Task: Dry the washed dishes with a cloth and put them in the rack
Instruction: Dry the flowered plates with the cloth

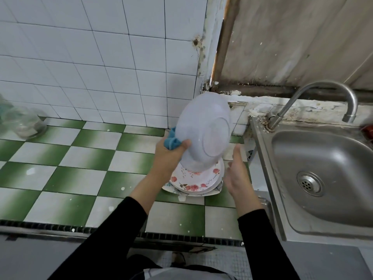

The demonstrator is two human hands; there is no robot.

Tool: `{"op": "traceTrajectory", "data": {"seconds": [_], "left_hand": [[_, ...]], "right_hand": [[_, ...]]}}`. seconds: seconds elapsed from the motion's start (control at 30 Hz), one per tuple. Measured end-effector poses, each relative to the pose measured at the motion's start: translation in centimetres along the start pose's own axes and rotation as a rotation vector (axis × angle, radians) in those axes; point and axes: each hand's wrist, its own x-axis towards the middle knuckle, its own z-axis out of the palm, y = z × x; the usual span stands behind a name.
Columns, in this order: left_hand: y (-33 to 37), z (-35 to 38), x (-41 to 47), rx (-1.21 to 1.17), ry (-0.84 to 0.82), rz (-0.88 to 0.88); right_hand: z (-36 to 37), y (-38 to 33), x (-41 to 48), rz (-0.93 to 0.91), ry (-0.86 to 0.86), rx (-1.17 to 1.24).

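Left hand (171, 156): pinches white plate (203, 134) through blue cloth (171, 141); plate upended, probably for wiping.
Right hand (237, 174): flat, empty, beside plate.
Floral plates (195, 183): stacked beneath, waiting.

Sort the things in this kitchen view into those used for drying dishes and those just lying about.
In use: white plate, blue cloth, left hand gripping both, open right hand, stack of floral plates.
Lying about: glass jar, tap, steel sink.
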Motion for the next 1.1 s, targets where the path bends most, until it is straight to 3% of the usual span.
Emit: {"op": "traceTrajectory", "data": {"seconds": [0.1, 0.23, 0.33, 0.4, 0.5, 0.6, 0.73, 0.8, 0.9, 1.03, 1.1], "left_hand": [[0.0, -0.8, 0.1, -0.299, -0.010, -0.147], [-0.6, -1.7, -0.1, -0.409, 0.059, -0.271], [-1.1, -2.1, -0.1, -0.341, 0.144, -0.359], [-1.7, -2.5, 0.4, -0.253, 0.299, -0.371], [-1.7, -2.2, 0.7, -0.137, 0.471, -0.241], [-0.8, -0.1, -0.2, 0.128, 0.351, 0.079], [-0.7, 3.8, -1.5, 0.378, -0.052, 0.382], [-1.7, 4.9, -1.1, 0.535, -0.174, 0.483], [-1.1, 4.7, 0.7, 0.588, -0.250, 0.426], [0.8, 4.6, 2.6, 0.503, -0.135, 0.227], [0.4, 4.8, 1.5, 0.580, -0.145, 0.306]], "right_hand": [[-0.4, 0.9, 0.5, -0.025, -0.020, 0.159], [-0.9, 0.8, 1.3, -0.061, -0.038, 0.385], [-0.3, -0.4, 0.6, -0.063, -0.045, 0.416], [0.0, -1.3, 0.0, -0.105, -0.039, 0.397], [0.2, -2.5, -0.9, -0.198, -0.067, 0.265], [1.2, -2.7, -1.8, -0.286, -0.091, 0.007], [3.3, -1.7, -2.8, -0.373, -0.136, -0.191], [3.8, -1.6, -3.1, -0.396, -0.138, -0.237], [3.4, -1.6, -3.4, -0.424, -0.139, -0.255], [3.0, -1.4, -3.3, -0.451, -0.134, -0.255], [3.1, -1.6, -3.2, -0.417, -0.149, -0.202]]}}
